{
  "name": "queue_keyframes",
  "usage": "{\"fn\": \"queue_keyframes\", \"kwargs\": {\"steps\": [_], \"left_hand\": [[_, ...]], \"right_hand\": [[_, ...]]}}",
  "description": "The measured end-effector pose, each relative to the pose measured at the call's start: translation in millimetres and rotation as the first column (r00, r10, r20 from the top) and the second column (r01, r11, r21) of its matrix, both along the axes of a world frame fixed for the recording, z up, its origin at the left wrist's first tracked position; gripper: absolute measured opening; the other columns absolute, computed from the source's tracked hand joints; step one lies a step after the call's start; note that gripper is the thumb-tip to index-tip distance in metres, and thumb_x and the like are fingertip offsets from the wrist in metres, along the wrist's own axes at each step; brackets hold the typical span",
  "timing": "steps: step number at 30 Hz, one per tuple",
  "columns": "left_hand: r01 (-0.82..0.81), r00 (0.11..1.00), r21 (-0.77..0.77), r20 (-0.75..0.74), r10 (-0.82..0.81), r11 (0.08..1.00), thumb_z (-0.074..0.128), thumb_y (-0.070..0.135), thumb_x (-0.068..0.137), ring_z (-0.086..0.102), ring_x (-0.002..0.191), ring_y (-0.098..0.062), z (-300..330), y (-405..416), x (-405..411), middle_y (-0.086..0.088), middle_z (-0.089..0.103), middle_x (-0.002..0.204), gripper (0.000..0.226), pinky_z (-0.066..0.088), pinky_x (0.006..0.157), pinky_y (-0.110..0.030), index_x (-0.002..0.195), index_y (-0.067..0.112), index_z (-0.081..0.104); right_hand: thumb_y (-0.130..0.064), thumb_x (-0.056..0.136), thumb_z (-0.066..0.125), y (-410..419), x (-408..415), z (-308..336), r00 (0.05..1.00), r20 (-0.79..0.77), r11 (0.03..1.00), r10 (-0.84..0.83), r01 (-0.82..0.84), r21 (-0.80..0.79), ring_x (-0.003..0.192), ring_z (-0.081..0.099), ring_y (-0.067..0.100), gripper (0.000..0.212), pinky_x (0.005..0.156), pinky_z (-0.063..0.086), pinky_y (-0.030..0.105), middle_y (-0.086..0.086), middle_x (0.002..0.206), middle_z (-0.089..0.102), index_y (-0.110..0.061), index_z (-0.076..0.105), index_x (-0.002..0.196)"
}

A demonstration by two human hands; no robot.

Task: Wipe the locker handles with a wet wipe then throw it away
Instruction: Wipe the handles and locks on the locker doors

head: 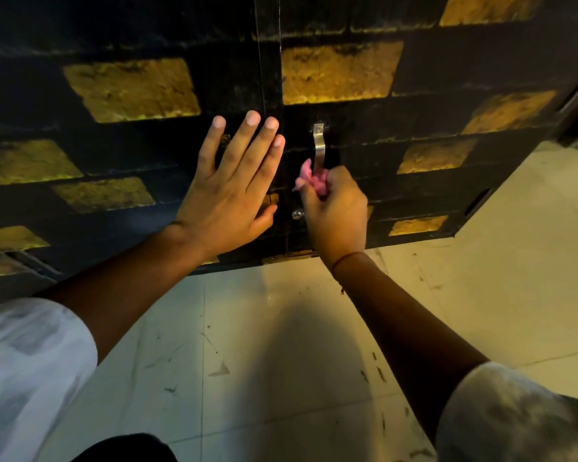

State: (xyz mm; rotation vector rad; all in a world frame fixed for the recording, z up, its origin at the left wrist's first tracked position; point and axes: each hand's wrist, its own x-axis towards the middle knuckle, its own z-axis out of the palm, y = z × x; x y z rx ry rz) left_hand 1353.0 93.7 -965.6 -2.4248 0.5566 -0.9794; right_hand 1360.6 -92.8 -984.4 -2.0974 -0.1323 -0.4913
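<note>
Handle [318,148] on the right locker door [414,128] runs upright, a steel bar just right of the seam between the doors. Your right hand [336,211] grips the bunched pink wet wipe [314,180] around its lower end, fingers curled tight, so the bar's length lies straight above that hand and the stroke likely goes upward. Your left hand [234,188] is spread flat against the left door [131,155], fingers straight, holding nothing, and covers most of that door's own handle.
</note>
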Motion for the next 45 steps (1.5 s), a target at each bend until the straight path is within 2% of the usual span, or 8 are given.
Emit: {"fn": "queue_keyframes", "kwargs": {"steps": [5,10,15,18,25,34,41,45], "left_hand": [[0.016,1.0,0.016,0.02,-0.017,1.0,0.051,0.046,0.097,0.01,0.155,-0.039,3,4,0,-0.023,0.013,0.168,0.089,0.009,0.124,-0.062,0.161,0.0,0.011],[0.0,1.0,0.025,0.031,-0.001,1.0,0.052,0.047,0.098,0.008,0.155,-0.038,7,-4,2,-0.022,0.01,0.168,0.09,0.009,0.124,-0.062,0.162,0.0,0.008],[-0.032,0.998,0.029,0.061,0.03,0.999,0.051,0.048,0.097,0.006,0.155,-0.038,19,-12,6,-0.022,0.005,0.168,0.093,0.008,0.124,-0.06,0.162,0.0,0.005],[-0.07,0.995,0.05,0.076,0.066,0.996,0.048,0.05,0.097,0.008,0.156,-0.039,25,-15,7,-0.023,0.004,0.169,0.094,0.007,0.124,-0.059,0.162,-0.001,0.002],[-0.095,0.992,0.102,0.097,0.085,0.99,0.045,0.051,0.097,0.007,0.157,-0.038,23,-17,4,-0.023,0.002,0.169,0.095,0.005,0.123,-0.059,0.161,-0.003,-0.001],[-0.047,0.998,0.041,0.05,0.045,0.998,0.052,0.059,0.095,0.001,0.156,-0.037,19,23,-6,-0.022,-0.002,0.168,0.104,-0.003,0.125,-0.056,0.161,-0.002,0.0],[-0.097,0.994,-0.047,0.054,0.099,0.994,0.059,0.07,0.088,0.003,0.154,-0.037,21,69,-20,-0.021,0.0,0.166,0.119,-0.008,0.124,-0.054,0.16,0.0,-0.005],[-0.146,0.989,-0.005,0.032,0.146,0.989,0.06,0.07,0.088,0.002,0.154,-0.037,17,78,-25,-0.02,-0.003,0.166,0.121,0.002,0.124,-0.058,0.161,0.0,-0.008]], "right_hand": [[-0.018,0.097,0.061,-23,3,-7,0.996,0.055,0.996,-0.072,0.069,0.06,0.095,0.064,0.007,0.017,0.085,0.058,0.031,-0.004,0.104,0.068,-0.016,0.065,0.113],[-0.004,0.096,0.053,-20,8,9,0.965,0.238,0.994,0.107,-0.095,-0.061,0.094,0.057,0.0,0.024,0.083,0.043,0.006,0.002,0.105,0.067,-0.015,0.068,0.11],[-0.002,0.093,0.055,-26,7,24,0.945,0.322,0.996,-0.06,0.035,0.085,0.097,0.062,0.009,0.024,0.087,0.046,0.013,0.002,0.104,0.068,-0.011,0.069,0.111],[-0.004,0.094,0.059,-15,6,36,0.889,0.457,0.999,0.035,-0.05,0.021,0.103,0.062,0.014,0.025,0.092,0.049,0.026,0.001,0.107,0.069,-0.011,0.069,0.115],[-0.013,0.092,0.063,-25,7,35,0.918,0.379,0.982,0.115,-0.049,-0.18,0.084,0.054,0.014,0.013,0.071,0.043,0.024,0.002,0.089,0.061,-0.009,0.066,0.103],[-0.014,0.089,0.066,-25,4,14,0.916,0.345,0.917,0.204,-0.056,-0.395,0.08,0.055,0.019,0.004,0.067,0.048,0.029,0.006,0.089,0.059,-0.011,0.065,0.092],[-0.013,0.096,0.063,33,-9,45,0.835,0.463,0.948,0.297,-0.201,-0.246,0.093,0.06,0.019,0.012,0.081,0.048,0.027,0.005,0.097,0.066,-0.01,0.071,0.103],[-0.008,0.088,0.064,71,-8,47,0.811,0.387,0.869,0.438,-0.273,-0.412,0.106,0.061,0.023,0.015,0.087,0.053,0.036,0.009,0.111,0.063,-0.009,0.071,0.101]]}}
